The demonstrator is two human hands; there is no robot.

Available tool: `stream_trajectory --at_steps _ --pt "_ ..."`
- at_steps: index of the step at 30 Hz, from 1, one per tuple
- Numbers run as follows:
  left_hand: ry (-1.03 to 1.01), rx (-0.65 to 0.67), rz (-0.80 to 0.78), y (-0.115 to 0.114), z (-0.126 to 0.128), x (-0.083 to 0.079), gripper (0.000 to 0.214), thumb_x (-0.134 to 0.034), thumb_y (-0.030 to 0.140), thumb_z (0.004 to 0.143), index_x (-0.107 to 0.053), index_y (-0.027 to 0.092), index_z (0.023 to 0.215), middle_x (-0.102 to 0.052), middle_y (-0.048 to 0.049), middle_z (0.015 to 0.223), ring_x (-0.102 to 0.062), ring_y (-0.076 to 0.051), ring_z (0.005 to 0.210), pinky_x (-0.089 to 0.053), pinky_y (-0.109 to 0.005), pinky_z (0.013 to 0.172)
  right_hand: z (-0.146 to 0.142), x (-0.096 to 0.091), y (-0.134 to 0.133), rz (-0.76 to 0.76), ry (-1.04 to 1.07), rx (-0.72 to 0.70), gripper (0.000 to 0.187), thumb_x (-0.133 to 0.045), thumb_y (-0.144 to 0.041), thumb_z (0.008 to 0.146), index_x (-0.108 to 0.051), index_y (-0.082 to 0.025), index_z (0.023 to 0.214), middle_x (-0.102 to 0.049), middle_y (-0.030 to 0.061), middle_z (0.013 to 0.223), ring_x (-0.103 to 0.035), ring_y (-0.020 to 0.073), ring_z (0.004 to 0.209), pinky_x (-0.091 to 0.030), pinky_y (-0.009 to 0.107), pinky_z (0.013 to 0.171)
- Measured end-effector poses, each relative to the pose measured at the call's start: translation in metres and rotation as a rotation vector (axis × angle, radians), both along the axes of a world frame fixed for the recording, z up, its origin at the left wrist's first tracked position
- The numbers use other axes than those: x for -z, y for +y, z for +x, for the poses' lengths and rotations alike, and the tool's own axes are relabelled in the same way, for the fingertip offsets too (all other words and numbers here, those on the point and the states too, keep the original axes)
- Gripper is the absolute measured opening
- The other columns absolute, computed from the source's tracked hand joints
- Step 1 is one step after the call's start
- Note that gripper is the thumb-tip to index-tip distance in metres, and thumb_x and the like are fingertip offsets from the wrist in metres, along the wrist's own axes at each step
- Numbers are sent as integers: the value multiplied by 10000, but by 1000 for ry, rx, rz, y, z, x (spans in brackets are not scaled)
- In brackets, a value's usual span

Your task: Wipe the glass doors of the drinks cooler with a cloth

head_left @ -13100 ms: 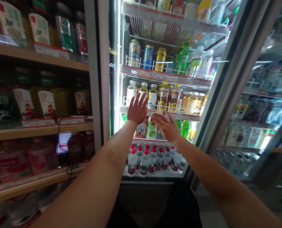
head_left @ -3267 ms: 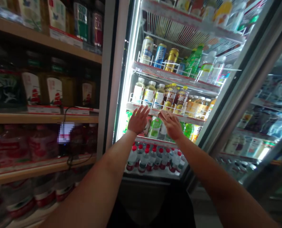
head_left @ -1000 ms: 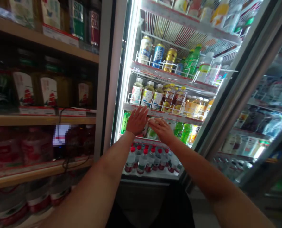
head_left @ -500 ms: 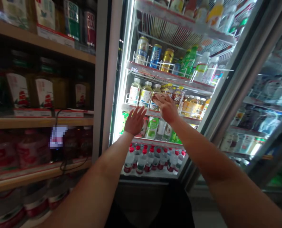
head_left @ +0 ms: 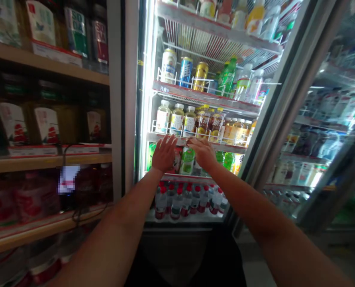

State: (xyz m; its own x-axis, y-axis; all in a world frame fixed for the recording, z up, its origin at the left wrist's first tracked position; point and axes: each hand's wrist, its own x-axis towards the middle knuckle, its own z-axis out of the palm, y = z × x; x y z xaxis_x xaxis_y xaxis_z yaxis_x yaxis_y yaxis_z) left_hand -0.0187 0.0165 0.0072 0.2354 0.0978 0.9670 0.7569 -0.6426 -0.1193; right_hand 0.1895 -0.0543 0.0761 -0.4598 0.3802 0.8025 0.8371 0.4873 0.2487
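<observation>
My left hand (head_left: pixel 164 153) is raised palm-forward with its fingers spread, in front of the left part of the lit drinks fridge. It is nearest a shelf edge (head_left: pixel 181 140) and holds nothing I can see. My right hand (head_left: pixel 203 152) is beside it, fingers stretched toward the left along the same edge. A dark reddish patch shows at its fingertips; I cannot make out what it is. Behind and above the hands stand pale-labelled bottles (head_left: pixel 176 118) and brown tea bottles with yellow caps (head_left: pixel 204 119). A green-labelled bottle (head_left: pixel 187 160) shows between the hands, one shelf lower.
Cans (head_left: pixel 200 75) and green bottles (head_left: pixel 228 75) stand on a higher shelf; red-capped water bottles (head_left: pixel 177 203) fill the bottom. A metal door frame (head_left: pixel 287 107) slants along the right. At left, a wooden shelf (head_left: pixel 46 161) holds bottles and a blurred phone-like device (head_left: pixel 68 179) with a cable.
My right hand has come down from the front of the pale-labelled bottles to the shelf edge below them. My left hand stays near that edge, and the view has shifted slightly.
</observation>
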Motion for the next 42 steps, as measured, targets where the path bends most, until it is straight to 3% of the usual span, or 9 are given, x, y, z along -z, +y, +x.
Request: stream_trajectory --at_steps 5,10,15,20,22,27,34,38,42 --pt "-197 117 -34 -21 31 7 581 -409 274 1013 -297 176 1574 -304 -138 1635 -157 -259 1552 -174 -523 1265 -12 21 3 25 180 -17 542 -449 -72 943 -504 -163 1474 -451 69 1568 -508 217 1368 -414 406 1172" --pt "-97 351 -143 -46 71 4 542 -264 269 1058 -227 189 1593 -317 -132 1635 -264 -202 1526 -306 -436 1242 -25 29 5 -23 310 11 542 -388 -128 977 -424 -99 1517 -375 129 1608 -393 198 1473 -348 390 1229" --pt "-116 298 -207 -50 81 -9 589 -332 336 1056 -188 144 1595 -262 -189 1645 -217 -271 1540 -309 -519 1231 8 21 -11 -86 41 27 550 -414 -224 1001 -385 -139 1544 -360 104 1619 -281 187 1528 -257 401 1269" --pt "-121 197 -184 -52 78 -1 465 -510 273 990 -444 169 1439 -455 -176 1536 -367 -296 1474 -377 -555 1182 64 11 -21 -130 271 431 723 -450 -434 1010 -141 -193 1617 -127 92 1688 -79 255 1572 -143 580 1261" --pt "-65 183 -156 -52 76 10 385 -516 178 961 -524 171 1346 -535 -164 1453 -412 -285 1444 -401 -533 1173 76 10 -23 -216 286 493 831 -504 -481 982 -53 -206 1623 -36 73 1696 -4 260 1574 -114 595 1259" --pt "89 184 -19 -39 69 23 355 -455 54 940 -610 204 1222 -551 -127 1409 -454 -255 1415 -466 -477 1135 74 10 -25 -315 242 508 1179 -734 -515 830 80 -165 1608 120 87 1682 134 289 1558 -84 580 1265" --pt "-58 121 23 -25 79 -6 564 -418 11 918 -492 228 1434 -300 -149 1611 -163 -301 1553 -382 -526 1194 64 10 -19 -343 295 539 1274 -815 -434 778 129 -197 1599 165 98 1669 130 311 1556 -190 589 1246" --pt "169 123 8 -35 81 14 729 -350 -14 915 -229 216 1596 -387 -159 1591 -158 -284 1548 -383 -541 1191 63 12 -18 -342 320 523 1236 -820 -412 779 66 -190 1612 165 111 1664 108 330 1558 -226 589 1237" --pt "331 133 16 -39 79 22 687 -386 13 931 -313 242 1574 -484 -116 1537 -291 -254 1509 -394 -484 1196 64 15 -20 -317 315 499 1218 -799 -415 801 82 -182 1608 156 104 1667 100 327 1560 -214 606 1238"
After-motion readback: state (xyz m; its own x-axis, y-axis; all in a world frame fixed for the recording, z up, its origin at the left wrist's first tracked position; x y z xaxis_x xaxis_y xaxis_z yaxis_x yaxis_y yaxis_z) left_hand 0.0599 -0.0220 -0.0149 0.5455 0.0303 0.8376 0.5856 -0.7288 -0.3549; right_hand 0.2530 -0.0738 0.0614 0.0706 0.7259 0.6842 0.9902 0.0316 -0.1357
